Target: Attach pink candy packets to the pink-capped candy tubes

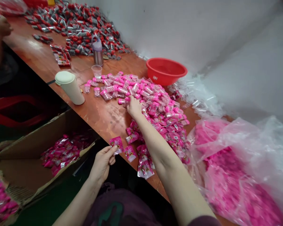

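Between the thumb and fingers of my left hand point(104, 163) is a flat pink printed packet point(116, 143), held at the table's front edge. My right hand point(134, 107) reaches forward to the near side of a heap of small clear bottles with pink caps point(116, 88). Its fingers are closed on a pink-capped bottle point(121, 101), which they partly hide. Below that hand, pink-wrapped bottles point(176, 138) form another heap running into the first. A second flat packet point(130, 153) and several more point(145, 168) lie by the table edge.
A red basin point(166, 70), pale tumbler point(70, 88), plastic cup point(97, 71) and flask point(97, 51) stand on the table point(103, 116). Red-and-grey bottles point(85, 28) are piled beyond. Pink caps fill a clear bag point(228, 166) at right. A carton point(21, 171) sits below; another person's hand point(0, 25) shows upper left.
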